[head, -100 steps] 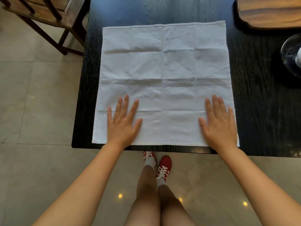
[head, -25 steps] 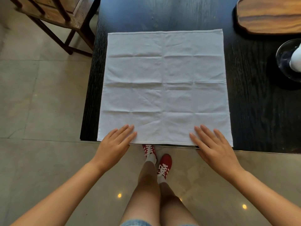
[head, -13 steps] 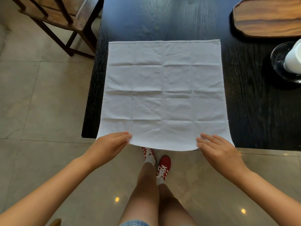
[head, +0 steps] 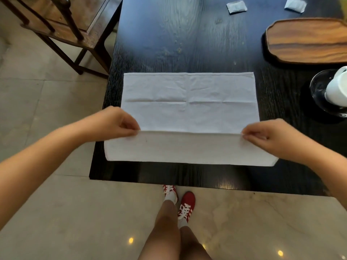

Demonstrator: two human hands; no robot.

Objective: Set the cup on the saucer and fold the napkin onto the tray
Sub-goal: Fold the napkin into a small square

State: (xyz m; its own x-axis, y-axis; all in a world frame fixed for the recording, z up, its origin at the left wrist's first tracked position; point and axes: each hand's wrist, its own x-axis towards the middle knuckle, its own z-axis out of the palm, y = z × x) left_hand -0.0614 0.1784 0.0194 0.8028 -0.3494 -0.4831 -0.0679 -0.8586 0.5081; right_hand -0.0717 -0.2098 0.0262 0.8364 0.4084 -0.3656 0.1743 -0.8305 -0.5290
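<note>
Both bare forearms reached forward, angled inward. Left hand [head: 112, 121] curled, thumb and fingertips pinched shut on the white cloth napkin [head: 189, 102] edge, knuckles up. Right hand [head: 270, 136] mirrored it, pinching the same lifted edge's other end, both level, well apart.

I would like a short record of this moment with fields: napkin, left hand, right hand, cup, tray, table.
napkin: white napkin, near edge lifted and partly folded over
left hand: left hand pinches the lifted edge's left end
right hand: right hand pinches its right end
cup: white cup on glass saucer, far right
tray: wooden tray, nothing visible on it
table: dark table
</note>
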